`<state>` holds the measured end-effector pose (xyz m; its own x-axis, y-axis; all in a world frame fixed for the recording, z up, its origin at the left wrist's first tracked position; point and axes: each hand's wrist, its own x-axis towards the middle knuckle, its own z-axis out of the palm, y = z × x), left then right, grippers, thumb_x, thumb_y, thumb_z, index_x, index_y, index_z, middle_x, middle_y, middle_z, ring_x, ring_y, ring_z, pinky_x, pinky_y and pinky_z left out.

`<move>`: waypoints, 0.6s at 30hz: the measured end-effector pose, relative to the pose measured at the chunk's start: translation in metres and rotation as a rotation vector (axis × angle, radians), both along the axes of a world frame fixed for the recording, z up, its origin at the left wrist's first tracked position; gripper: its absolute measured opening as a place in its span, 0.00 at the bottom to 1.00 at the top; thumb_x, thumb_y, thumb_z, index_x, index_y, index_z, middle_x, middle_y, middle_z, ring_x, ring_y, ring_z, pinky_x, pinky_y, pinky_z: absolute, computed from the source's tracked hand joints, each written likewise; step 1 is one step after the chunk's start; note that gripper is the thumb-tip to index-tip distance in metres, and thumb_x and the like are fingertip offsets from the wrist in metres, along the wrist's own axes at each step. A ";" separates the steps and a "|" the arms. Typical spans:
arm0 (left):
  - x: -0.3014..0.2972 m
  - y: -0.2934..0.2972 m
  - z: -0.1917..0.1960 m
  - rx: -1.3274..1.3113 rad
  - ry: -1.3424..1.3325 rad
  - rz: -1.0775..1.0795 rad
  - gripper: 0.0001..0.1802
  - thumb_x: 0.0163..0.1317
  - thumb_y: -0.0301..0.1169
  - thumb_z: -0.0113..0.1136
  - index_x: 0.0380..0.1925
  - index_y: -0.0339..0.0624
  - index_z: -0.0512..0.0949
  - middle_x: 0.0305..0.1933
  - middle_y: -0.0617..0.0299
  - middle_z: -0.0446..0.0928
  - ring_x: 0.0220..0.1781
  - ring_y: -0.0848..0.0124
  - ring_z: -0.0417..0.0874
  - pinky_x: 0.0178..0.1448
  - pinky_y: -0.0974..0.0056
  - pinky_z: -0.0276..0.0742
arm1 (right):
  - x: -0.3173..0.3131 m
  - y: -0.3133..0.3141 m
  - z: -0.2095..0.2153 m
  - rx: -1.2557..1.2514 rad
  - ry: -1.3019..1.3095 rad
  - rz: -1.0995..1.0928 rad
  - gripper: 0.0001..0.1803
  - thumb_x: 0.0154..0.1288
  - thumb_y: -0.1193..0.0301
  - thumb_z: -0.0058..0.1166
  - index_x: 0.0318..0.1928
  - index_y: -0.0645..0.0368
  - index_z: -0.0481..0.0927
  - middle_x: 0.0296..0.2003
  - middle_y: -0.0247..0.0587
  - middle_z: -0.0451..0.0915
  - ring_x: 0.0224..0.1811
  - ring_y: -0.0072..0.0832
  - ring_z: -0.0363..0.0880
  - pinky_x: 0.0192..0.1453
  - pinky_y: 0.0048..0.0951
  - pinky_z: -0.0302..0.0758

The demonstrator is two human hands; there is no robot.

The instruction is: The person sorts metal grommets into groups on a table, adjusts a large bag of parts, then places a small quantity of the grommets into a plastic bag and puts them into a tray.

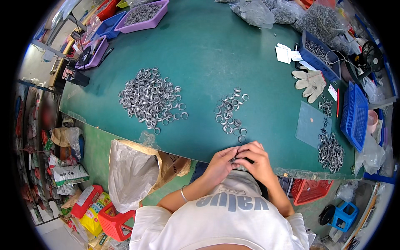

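At the near edge of the green table, my left hand (221,166) and my right hand (256,158) meet with fingers closed. Pinched between them is a small grey metal ring (233,159), mostly covered by the fingertips. Just beyond my hands lies a loose cluster of grey metal rings (228,111). Farther left spreads a larger heap of similar rings (148,98). Off to the right, a third pile of small metal rings (331,153) sits by the table's edge.
An open sack (133,175) stands against the table's front edge at left. On the right lie a work glove (310,83), a clear plastic sheet (310,125), a red pencil (338,102) and a blue basket (354,116). A purple tray (121,28) of parts is at the far left.
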<state>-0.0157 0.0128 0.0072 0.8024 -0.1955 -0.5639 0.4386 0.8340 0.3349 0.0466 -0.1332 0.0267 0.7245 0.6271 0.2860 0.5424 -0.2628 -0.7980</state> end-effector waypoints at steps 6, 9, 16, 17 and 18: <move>-0.007 0.019 -0.014 -0.016 -0.105 -0.167 0.15 0.67 0.32 0.51 0.47 0.33 0.75 0.28 0.63 0.75 0.30 0.77 0.74 0.33 0.73 0.70 | 0.031 0.018 -0.021 -0.111 -0.142 -0.409 0.10 0.50 0.78 0.60 0.36 0.61 0.81 0.36 0.40 0.76 0.40 0.38 0.70 0.47 0.36 0.66; -0.004 0.014 0.004 0.069 -0.063 -0.228 0.15 0.66 0.32 0.51 0.47 0.32 0.75 0.31 0.63 0.74 0.32 0.77 0.74 0.31 0.73 0.70 | 0.035 0.021 -0.026 -0.216 -0.231 -0.421 0.08 0.49 0.78 0.61 0.32 0.62 0.79 0.35 0.39 0.76 0.38 0.37 0.70 0.44 0.34 0.67; 0.001 0.007 -0.003 0.050 -0.013 -0.058 0.17 0.68 0.36 0.51 0.49 0.35 0.75 0.35 0.64 0.75 0.35 0.76 0.74 0.36 0.70 0.71 | 0.009 0.014 -0.002 0.066 0.028 -0.297 0.08 0.47 0.81 0.63 0.30 0.63 0.79 0.28 0.39 0.77 0.32 0.32 0.73 0.36 0.30 0.70; 0.002 0.007 -0.004 -0.035 0.014 -0.025 0.18 0.68 0.38 0.50 0.49 0.36 0.75 0.35 0.64 0.75 0.35 0.76 0.74 0.37 0.70 0.71 | 0.005 0.013 0.002 -0.060 -0.205 -0.208 0.10 0.45 0.81 0.64 0.31 0.63 0.79 0.29 0.39 0.77 0.34 0.32 0.74 0.40 0.30 0.71; 0.001 0.007 -0.008 -0.035 0.013 -0.027 0.18 0.68 0.38 0.50 0.49 0.36 0.75 0.35 0.64 0.75 0.35 0.76 0.74 0.37 0.70 0.71 | 0.002 0.011 0.005 -0.060 -0.205 -0.210 0.10 0.45 0.81 0.64 0.31 0.63 0.79 0.29 0.39 0.77 0.34 0.32 0.74 0.40 0.30 0.71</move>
